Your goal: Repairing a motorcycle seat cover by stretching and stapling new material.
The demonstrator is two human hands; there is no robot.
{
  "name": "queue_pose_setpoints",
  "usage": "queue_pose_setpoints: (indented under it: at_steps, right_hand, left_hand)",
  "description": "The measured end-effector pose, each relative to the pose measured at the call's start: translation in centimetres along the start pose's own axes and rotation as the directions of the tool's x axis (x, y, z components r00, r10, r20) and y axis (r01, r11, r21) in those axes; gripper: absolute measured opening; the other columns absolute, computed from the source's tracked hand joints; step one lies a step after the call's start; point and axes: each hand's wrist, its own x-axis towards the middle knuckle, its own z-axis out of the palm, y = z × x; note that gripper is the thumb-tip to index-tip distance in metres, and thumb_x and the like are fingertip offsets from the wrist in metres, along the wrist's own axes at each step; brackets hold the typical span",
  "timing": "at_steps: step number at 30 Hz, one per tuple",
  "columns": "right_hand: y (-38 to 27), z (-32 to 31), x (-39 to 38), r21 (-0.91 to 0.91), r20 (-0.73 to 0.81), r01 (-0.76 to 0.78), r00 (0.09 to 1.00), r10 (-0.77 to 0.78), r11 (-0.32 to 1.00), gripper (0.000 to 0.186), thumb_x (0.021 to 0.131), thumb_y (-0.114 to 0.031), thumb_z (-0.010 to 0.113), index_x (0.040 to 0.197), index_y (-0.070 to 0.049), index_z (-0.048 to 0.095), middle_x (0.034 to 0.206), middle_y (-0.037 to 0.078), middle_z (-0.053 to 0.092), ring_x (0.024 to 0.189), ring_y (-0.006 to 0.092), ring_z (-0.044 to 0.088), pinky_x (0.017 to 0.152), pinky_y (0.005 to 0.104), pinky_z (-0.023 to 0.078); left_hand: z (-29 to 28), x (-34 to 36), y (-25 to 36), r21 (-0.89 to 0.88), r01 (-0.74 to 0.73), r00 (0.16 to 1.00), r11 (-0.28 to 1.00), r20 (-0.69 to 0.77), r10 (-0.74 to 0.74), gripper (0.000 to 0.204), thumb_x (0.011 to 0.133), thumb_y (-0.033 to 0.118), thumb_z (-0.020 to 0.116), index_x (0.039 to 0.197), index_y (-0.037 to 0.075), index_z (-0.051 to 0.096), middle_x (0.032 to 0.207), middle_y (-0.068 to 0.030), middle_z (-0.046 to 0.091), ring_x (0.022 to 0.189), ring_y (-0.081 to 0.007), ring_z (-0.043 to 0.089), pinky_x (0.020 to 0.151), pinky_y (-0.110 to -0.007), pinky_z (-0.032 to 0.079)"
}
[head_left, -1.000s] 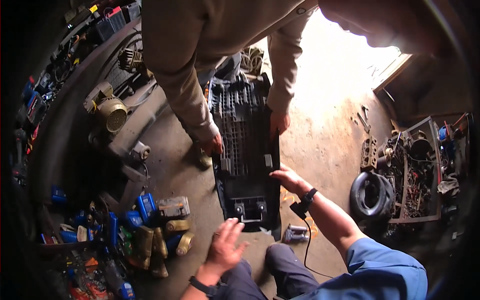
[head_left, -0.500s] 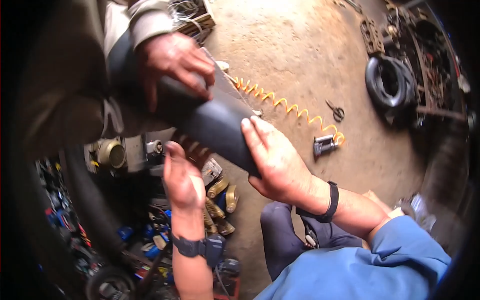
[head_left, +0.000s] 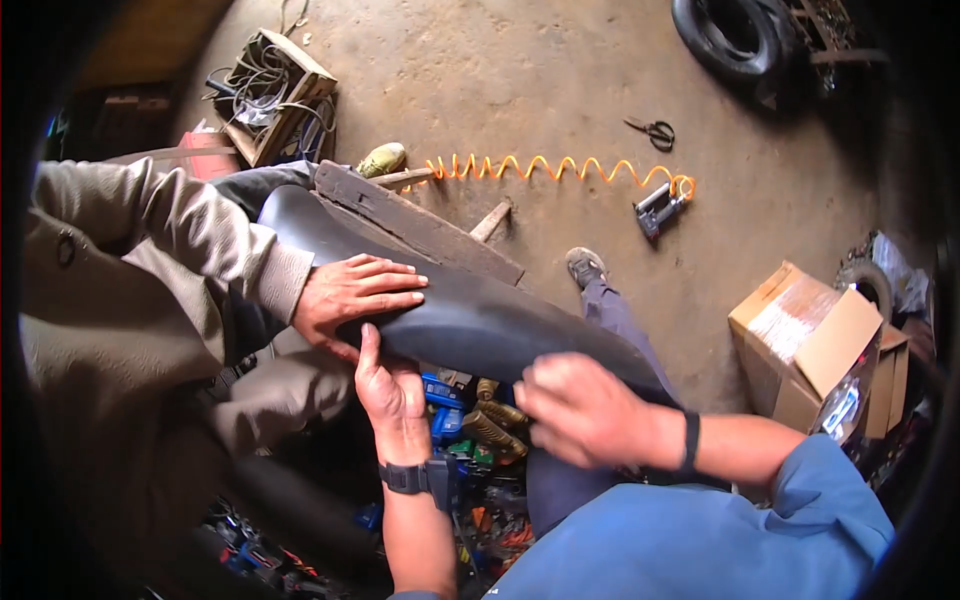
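Note:
A long, curved black plastic panel (head_left: 470, 320) lies slanting across the middle, against a worn wooden board (head_left: 370, 200). My left hand (head_left: 390, 385) grips its near edge, thumb up and fingers partly hidden beneath. My right hand (head_left: 580, 410) is over the panel's right part, its fingers curled but smeared by motion; whether it holds anything is unclear. A co-worker's hand (head_left: 365, 295) lies spread on top of the panel, just above my left thumb, with the beige sleeve (head_left: 270, 260) reaching from the left.
Around us are a crate of cables (head_left: 270, 100), tyres (head_left: 725, 40), scissors (head_left: 655, 133), a coiled orange hose (head_left: 540, 170) with an air tool (head_left: 660, 210), cardboard boxes (head_left: 800, 350), and several bottles (head_left: 445, 400) below. My foot (head_left: 585, 265) is on the floor beyond the panel.
The view has swung round. The panel has turned from ribbed side up to smooth side up, now lying crosswise. My right hand has left its edge grip and moved along it, fingers curling.

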Motion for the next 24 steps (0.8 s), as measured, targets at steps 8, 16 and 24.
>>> queue_pose_setpoints:
  at_steps: [8, 16, 24]
  right_hand:
    - [0.8, 5.4, -3.5, 0.809, 0.499, -0.084, 0.621, 0.605, -0.582, 0.094, 0.09, -0.052, 0.091, 0.164, -0.008, 0.052, 0.169, 0.01, 0.054, 0.16, 0.0315, 0.043, 0.135, 0.0553, 0.033]
    - [8.5, 2.8, -0.8, 0.966, 0.051, 0.19, 0.528, 0.847, -0.177, 0.07, 0.092, -0.038, 0.093, 0.152, -0.013, 0.068, 0.153, 0.006, 0.071, 0.145, 0.0299, 0.062, 0.13, 0.0535, 0.04]
    - [14.8, -2.1, 3.2, 0.993, 0.096, -0.118, 0.889, 0.447, 0.021, 0.073, 0.097, -0.05, 0.083, 0.158, -0.014, 0.064, 0.159, 0.006, 0.068, 0.147, 0.0313, 0.061, 0.129, 0.055, 0.042]
  left_hand:
    - [0.5, -6.9, -4.6, 0.04, 0.01, 0.996, 0.999, 0.085, -0.013, 0.045, 0.113, 0.028, 0.069, 0.153, 0.008, 0.063, 0.148, -0.0093, 0.071, 0.137, -0.0293, 0.067, 0.121, -0.051, 0.05]
    - [-2.3, -10.7, -9.8, -0.134, 0.175, 0.928, 0.975, 0.353, -0.118, 0.044, 0.113, 0.023, 0.069, 0.155, 0.013, 0.063, 0.161, -0.0093, 0.063, 0.156, -0.0364, 0.053, 0.13, -0.064, 0.039]
    - [-27.1, -7.7, -10.0, -0.472, 0.144, 0.989, 0.87, 0.046, -0.138, 0.046, 0.116, 0.032, 0.043, 0.144, 0.006, 0.068, 0.152, -0.0153, 0.068, 0.137, -0.0351, 0.062, 0.126, -0.057, 0.042]
